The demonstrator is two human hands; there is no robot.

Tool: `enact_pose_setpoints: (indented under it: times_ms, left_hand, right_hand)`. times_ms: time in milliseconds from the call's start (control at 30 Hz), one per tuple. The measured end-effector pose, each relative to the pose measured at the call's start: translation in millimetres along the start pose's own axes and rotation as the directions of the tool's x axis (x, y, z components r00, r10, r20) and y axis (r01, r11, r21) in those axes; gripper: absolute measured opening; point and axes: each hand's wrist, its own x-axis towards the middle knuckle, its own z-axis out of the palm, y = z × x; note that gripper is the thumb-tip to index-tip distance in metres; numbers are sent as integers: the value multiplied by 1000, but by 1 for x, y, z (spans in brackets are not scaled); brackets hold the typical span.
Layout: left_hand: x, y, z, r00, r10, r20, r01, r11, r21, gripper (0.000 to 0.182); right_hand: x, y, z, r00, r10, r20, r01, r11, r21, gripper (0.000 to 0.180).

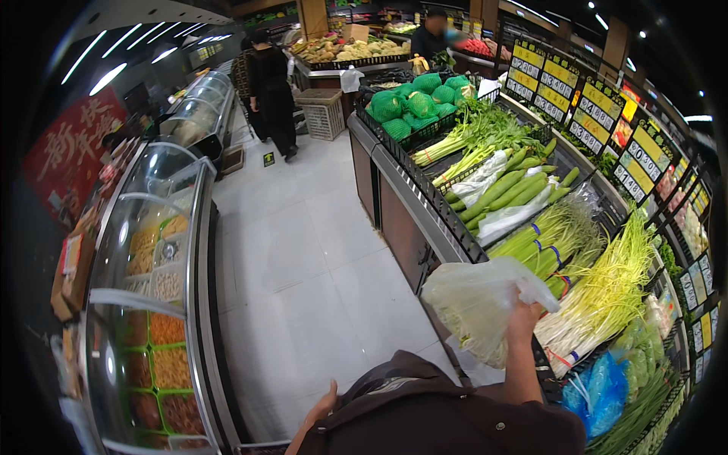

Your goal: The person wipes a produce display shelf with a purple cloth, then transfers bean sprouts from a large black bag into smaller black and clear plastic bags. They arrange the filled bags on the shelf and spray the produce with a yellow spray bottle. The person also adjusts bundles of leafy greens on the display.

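My right hand [524,318] grips the gathered top of a translucent plastic bag [472,301] with pale green vegetables inside. The bag hangs at the front edge of the vegetable stand. Beside it lie green stalks with blue bands [540,256] and a heap of yellow-white leafy stalks [603,290]. Farther back are long green gourds [512,193], bunches of celery [472,136] and round vegetables in green nets [424,102]. My left hand [325,400] hangs low by my body, thumb raised, with nothing visible in it; its fingers are partly hidden.
A glass-covered food counter [199,296] runs along the left. The grey tiled floor [284,256] forms an aisle. Two people [273,96] stand ahead near a white plastic crate [324,116]. Another person [429,42] is behind the stand. A blue plastic bag [603,392] lies at the lower right.
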Motion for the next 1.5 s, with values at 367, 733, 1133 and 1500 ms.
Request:
enact_pose_setpoints:
  times_ms: [367,733,1133,1500]
  left_hand:
    - [207,239,-228,688,585,-429,-256,749,612,34]
    - [308,329,-330,888,-245,-389,184,965,-187,28]
    - [485,632,-663,800,-85,-594,-320,778,-541,34]
    - [492,1332,-521,13,766,643,-930,245,-273,146]
  right_hand:
    - [187,78,252,989,-144,16,145,984,-107,34]
    - [362,48,574,990,-51,129,25,980,198,20]
    - [506,28,825,936,-287,203,280,958,64,13]
    - [722,62,1007,978,142,-152,46,563,825,47]
